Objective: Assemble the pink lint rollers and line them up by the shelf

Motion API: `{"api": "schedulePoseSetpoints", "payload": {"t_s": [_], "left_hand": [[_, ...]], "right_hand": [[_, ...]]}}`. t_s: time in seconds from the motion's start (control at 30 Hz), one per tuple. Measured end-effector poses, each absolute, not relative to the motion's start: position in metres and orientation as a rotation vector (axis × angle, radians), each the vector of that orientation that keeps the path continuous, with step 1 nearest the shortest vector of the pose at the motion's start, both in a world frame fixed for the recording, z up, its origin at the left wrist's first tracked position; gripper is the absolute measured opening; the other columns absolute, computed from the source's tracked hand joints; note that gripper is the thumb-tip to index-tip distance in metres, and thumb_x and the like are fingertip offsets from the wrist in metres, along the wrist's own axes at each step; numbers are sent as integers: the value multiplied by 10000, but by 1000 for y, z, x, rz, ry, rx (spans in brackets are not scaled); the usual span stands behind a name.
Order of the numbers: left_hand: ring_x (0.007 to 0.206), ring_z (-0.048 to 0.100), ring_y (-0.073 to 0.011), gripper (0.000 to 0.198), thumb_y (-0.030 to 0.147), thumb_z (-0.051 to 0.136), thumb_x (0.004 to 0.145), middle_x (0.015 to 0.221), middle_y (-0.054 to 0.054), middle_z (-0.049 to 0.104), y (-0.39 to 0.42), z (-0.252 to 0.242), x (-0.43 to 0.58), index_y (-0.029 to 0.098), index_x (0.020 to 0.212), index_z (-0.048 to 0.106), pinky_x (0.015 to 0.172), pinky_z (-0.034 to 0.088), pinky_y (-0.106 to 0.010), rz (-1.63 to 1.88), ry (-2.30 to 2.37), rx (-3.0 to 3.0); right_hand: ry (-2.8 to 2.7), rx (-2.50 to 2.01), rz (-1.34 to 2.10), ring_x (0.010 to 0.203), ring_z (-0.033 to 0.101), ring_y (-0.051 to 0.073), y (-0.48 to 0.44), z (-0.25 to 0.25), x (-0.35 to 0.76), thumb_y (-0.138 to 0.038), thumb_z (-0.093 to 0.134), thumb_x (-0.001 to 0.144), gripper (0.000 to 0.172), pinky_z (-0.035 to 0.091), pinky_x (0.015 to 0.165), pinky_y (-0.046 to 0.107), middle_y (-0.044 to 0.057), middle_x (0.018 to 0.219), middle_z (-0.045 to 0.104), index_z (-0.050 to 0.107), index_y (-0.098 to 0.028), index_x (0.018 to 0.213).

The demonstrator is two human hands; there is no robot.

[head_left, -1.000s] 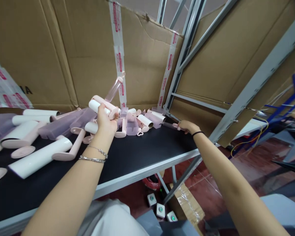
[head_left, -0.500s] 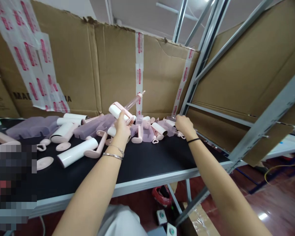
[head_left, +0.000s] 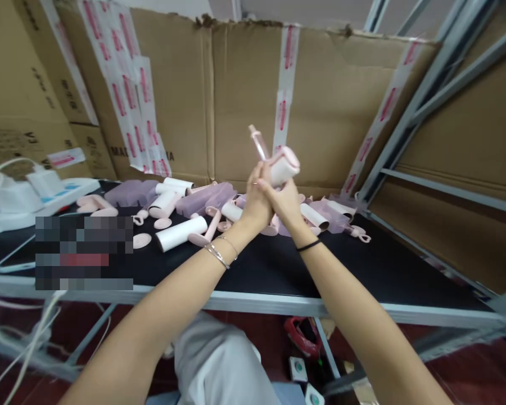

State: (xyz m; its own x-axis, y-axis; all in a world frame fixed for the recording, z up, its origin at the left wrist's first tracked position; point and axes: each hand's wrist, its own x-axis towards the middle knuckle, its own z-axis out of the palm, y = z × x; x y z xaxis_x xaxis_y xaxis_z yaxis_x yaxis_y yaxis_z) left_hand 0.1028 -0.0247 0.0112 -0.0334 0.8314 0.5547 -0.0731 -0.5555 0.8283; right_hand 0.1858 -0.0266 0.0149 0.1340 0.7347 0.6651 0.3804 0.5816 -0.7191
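hands (head_left: 260, 194) now meet on the white tube (head_left: 283, 168)

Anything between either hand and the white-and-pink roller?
Nothing visible: the left hand and right hand are both on the roller, raised above the black tabletop. The loose white tube lies clear, off to the left.
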Motion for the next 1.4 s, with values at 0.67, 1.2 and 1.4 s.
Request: {"api": "schedulePoseSetpoints", "payload": {"t_s": [0.67, 1.2, 1.4], "left_hand": [[1194, 565, -244, 293, 398, 602, 887, 1150, -90, 665, -64, 35, 32, 199, 1076, 705, 1053, 401, -370, 1920, 661, 1940], [814, 613, -160, 98, 140, 732, 766, 765, -46, 643, -40, 33, 24, 161, 679, 693, 882, 439, -249, 1561, 688, 1772], [812, 606, -171, 512, 522, 332, 977, 843, -75, 653, -26, 16, 25, 151, 848, 660, 831, 461, -321, 1642, 703, 2547]], "right_hand": [[-2007, -893, 118, 656, 531, 143, -53, 25, 200, -617, 648, 702, 471, 378, 615, 250, -3, 686, 618, 630, -161, 817], [-2168, -965, 222, 768, 559, 161, -44, 20, 206, -626, 651, 732, 523, 388, 665, 254, 24, 888, 644, 590, -170, 982], [-2245, -937, 201, 809, 572, 195, -38, 11, 202, -615, 647, 750, 587, 412, 708, 291, 57, 949, 663, 586, -156, 1111]]}}
